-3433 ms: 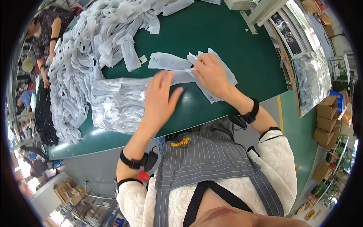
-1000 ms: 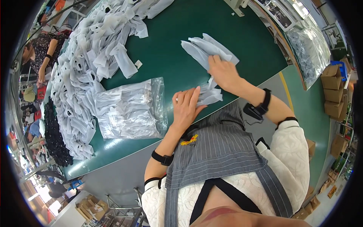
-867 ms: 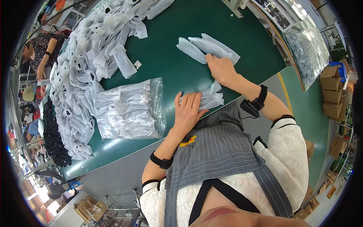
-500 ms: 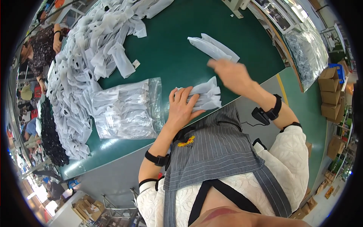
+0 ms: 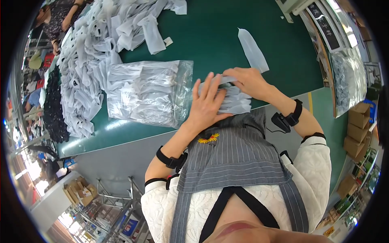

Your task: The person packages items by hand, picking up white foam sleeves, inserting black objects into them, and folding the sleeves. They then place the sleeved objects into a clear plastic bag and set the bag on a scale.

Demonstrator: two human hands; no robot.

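My left hand [image 5: 207, 103] lies flat, fingers spread, pressing on a small stack of pale grey fabric pieces [image 5: 235, 103] at the near edge of the green table [image 5: 214, 36]. My right hand [image 5: 249, 81] rests on the far side of the same stack, fingers curled over its top piece. One loose pale piece [image 5: 253, 50] lies alone on the table beyond my right hand. A clear plastic bag filled with similar pieces [image 5: 150, 93] sits just left of my left hand.
A large heap of pale fabric pieces [image 5: 93, 52] covers the table's left side, with dark pieces [image 5: 52, 109] at its edge. Another person [image 5: 60, 16] works at the far left. Cardboard boxes [image 5: 358, 129] and a clear bagged bundle [image 5: 348, 81] stand at right.
My right hand reached out to the loose pieces farther on the table and came back to the stack. Fewer loose pieces lie there now. My left hand stayed on the stack.
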